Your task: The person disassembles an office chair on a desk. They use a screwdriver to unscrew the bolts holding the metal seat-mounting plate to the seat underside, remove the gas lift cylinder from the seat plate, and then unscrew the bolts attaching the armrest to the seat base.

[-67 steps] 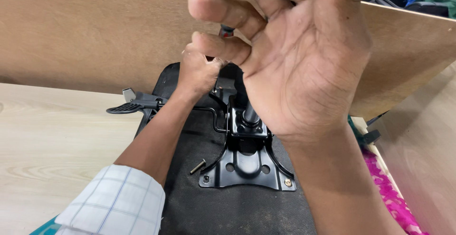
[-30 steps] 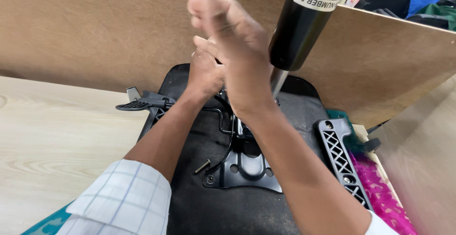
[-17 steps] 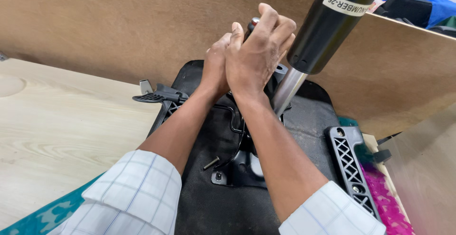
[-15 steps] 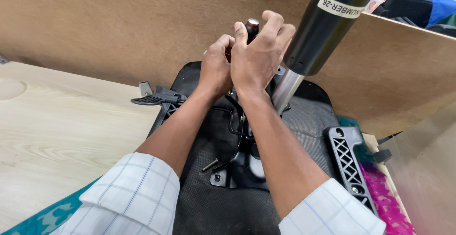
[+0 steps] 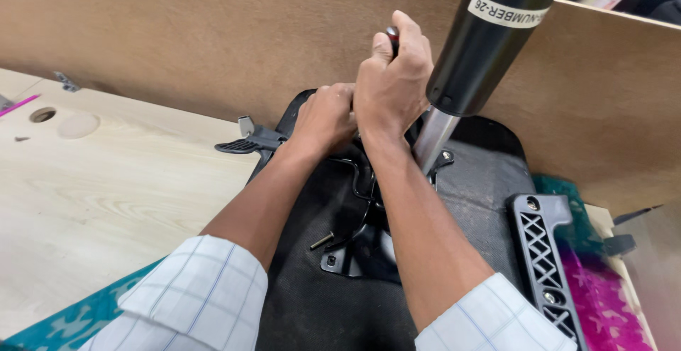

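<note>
Pale wooden tabletop (image 5: 106, 195) is carrying an upturned black seat base (image 5: 319, 301); above it, the left hand (image 5: 325, 115) is curling shut near the mechanism, contents hidden, while the right hand (image 5: 392, 81) is gripping a red-and-black tool handle (image 5: 392, 37) beside the black gas cylinder (image 5: 489, 39).

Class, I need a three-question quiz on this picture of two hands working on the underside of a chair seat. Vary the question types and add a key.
1. True or false: the right hand grips a tool handle with a red and black end.
2. The black cylinder rises from the seat's mechanism on a: A) silver rod B) wooden post C) blue hose
3. Fill in: a loose bolt lies on the black ____, near the left forearm.

Key: 1 true. 2 A, the silver rod. 3 seat underside. The left hand is closed beside the right; what it holds is hidden.
</note>
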